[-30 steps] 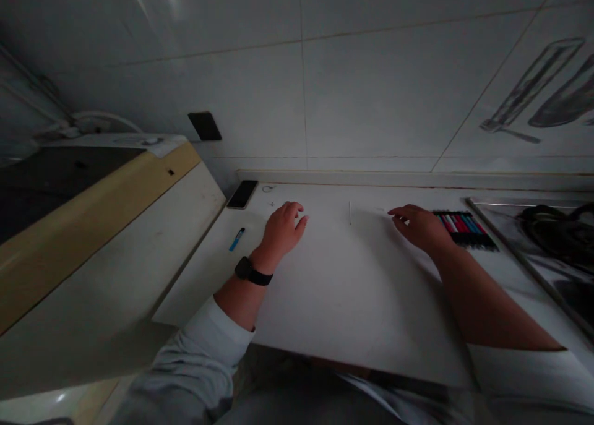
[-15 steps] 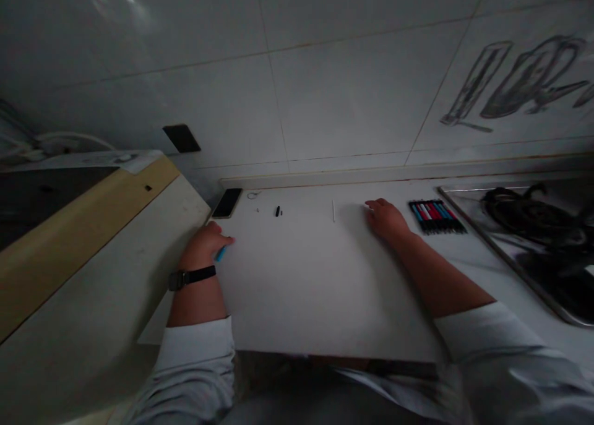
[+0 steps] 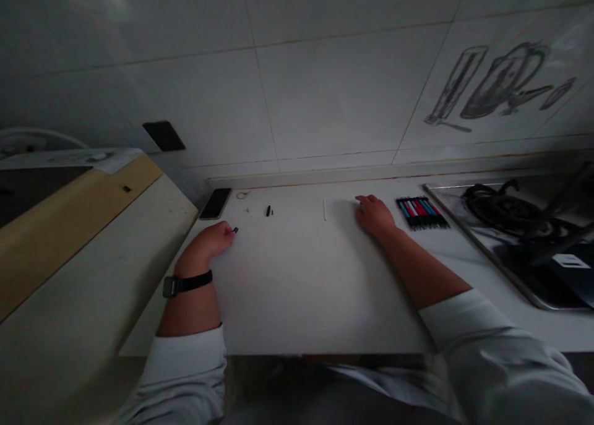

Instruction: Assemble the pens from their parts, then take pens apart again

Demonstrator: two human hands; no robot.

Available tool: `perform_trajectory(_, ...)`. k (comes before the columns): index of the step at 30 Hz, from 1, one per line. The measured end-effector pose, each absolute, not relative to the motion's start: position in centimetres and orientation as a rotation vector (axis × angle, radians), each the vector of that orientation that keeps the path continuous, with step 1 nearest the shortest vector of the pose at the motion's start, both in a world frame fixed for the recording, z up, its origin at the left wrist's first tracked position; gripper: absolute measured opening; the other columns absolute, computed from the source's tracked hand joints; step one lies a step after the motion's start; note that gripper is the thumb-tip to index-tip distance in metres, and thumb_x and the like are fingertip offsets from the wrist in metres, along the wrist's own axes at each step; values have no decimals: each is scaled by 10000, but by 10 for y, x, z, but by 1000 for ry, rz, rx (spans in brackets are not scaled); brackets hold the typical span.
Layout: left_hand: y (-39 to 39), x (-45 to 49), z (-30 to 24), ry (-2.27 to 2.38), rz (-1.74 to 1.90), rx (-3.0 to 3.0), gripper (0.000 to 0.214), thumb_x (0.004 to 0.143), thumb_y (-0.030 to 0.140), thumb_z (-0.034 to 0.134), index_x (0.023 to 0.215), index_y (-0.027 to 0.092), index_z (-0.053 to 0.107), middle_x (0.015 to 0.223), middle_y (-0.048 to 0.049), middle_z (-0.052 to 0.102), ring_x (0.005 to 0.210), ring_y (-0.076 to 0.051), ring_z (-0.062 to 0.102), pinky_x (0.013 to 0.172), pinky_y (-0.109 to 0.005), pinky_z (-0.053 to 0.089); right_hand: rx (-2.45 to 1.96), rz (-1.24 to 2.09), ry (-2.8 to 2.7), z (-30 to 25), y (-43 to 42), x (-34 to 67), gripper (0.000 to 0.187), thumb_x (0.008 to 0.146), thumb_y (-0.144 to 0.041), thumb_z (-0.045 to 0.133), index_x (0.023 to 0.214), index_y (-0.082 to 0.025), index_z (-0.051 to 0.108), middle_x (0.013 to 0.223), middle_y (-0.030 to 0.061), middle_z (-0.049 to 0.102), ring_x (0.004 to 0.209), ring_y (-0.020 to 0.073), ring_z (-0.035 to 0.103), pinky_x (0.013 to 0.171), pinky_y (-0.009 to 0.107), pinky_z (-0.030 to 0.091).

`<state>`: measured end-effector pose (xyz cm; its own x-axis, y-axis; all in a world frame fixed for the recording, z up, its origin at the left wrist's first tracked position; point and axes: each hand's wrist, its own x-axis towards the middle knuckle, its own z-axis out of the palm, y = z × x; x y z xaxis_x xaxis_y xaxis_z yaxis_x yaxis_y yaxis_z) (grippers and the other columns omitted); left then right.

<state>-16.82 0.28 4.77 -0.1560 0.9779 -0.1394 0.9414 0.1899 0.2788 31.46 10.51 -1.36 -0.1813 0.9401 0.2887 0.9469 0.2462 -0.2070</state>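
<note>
My left hand, with a dark watch at the wrist, is closed at the table's left side. From its fingertips pokes the end of a small pen barrel, mostly hidden in the hand; it looked blue earlier. My right hand rests on the white tabletop, fingers curled together; whatever they pinch is too small to make out. Left of it lies a thin white stick, like a pen refill. Farther left are a small black piece, a tiny dark bit and a thin ring.
Several coloured pens lie in a row right of my right hand. A phone lies at the back left. A gas stove borders the table on the right. A slanted board-like panel stands on the left; a tiled wall closes the back.
My left hand has turned; the blue barrel that showed below the thumb now points out right at the fingertips. My right hand stays by the white stick. The view has shifted slightly.
</note>
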Motion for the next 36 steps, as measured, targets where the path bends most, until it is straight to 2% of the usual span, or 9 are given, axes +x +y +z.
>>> perform_trajectory(4, -2, -110, 53, 1845, 411, 2057, 217, 913, 366, 558, 969, 217, 704, 904, -44, 744, 829, -204, 661, 729, -284, 458, -1695, -43, -2238, -16, 109, 316, 457, 993, -248, 461, 1419, -190, 617, 1312, 145, 668, 1146, 281, 615, 1040, 393, 453)
perform_trajectory(6, -4, -80, 50, 1656, 538, 2161, 215, 932, 373, 574, 975, 229, 728, 958, -37, 761, 870, -196, 675, 783, -292, 465, -1668, -42, -2266, -18, 111, 318, 437, 998, -213, 441, 1381, -198, 651, 1304, 127, 686, 1164, 266, 613, 1058, 384, 440)
perform_trajectory(9, -8, -47, 42, 1454, 585, 2220, 167, 914, 365, 650, 925, 235, 753, 923, -23, 774, 836, -182, 687, 768, -289, 470, -1648, -46, -2284, -18, 112, 319, 417, 992, -171, 437, 1318, -180, 697, 1276, 129, 708, 1146, 253, 629, 1046, 365, 445)
perform_trajectory(15, -15, -17, 25, 1324, 682, 2172, 137, 866, 346, 743, 910, 217, 758, 865, -19, 761, 755, -154, 669, 709, -269, 489, -1678, -40, -2201, -10, 108, 320, 349, 963, -180, 493, 1187, -188, 761, 1177, 110, 743, 1051, 235, 667, 947, 316, 481)
perform_trajectory(22, -9, -12, 13, 1168, 800, 1963, 186, 890, 308, 706, 1035, 196, 740, 1003, -53, 762, 871, -157, 693, 833, -292, 538, -1685, 11, -2114, -5, 103, 319, 260, 953, -258, 542, 1073, -214, 769, 1108, 91, 749, 962, 222, 672, 849, 305, 481)
perform_trajectory(25, -6, -11, 11, 1165, 874, 1895, 208, 919, 368, 664, 984, 179, 720, 981, -62, 738, 879, -165, 681, 837, -303, 542, -1631, 71, -2036, 1, 97, 315, 234, 930, -265, 556, 1029, -208, 760, 1051, 87, 753, 921, 211, 674, 848, 307, 482)
perform_trajectory(28, -4, -7, 14, 1219, 927, 1850, 256, 950, 423, 606, 946, 178, 679, 961, -61, 723, 867, -168, 659, 819, -310, 533, -1558, 237, -1867, 10, 88, 305, 192, 878, -291, 596, 981, -207, 735, 930, 67, 757, 823, 197, 676, 811, 315, 495)
perform_trajectory(32, -1, 2, 28, 1219, 906, 1854, 280, 986, 439, 534, 961, 189, 656, 957, -63, 731, 877, -175, 653, 837, -320, 509, -1383, 642, -1619, 19, 73, 277, 174, 796, -338, 638, 912, -212, 663, 792, 38, 730, 700, 181, 662, 699, 309, 505)
perform_trajectory(36, 2, 14, 38, 1265, 824, 2034, 297, 976, 451, 537, 833, 196, 591, 759, 2, 632, 718, -151, 564, 689, -274, 440, -1111, 999, -1544, 16, 59, 239, 174, 772, -344, 633, 888, -221, 595, 778, 21, 728, 684, 167, 681, 674, 293, 523)
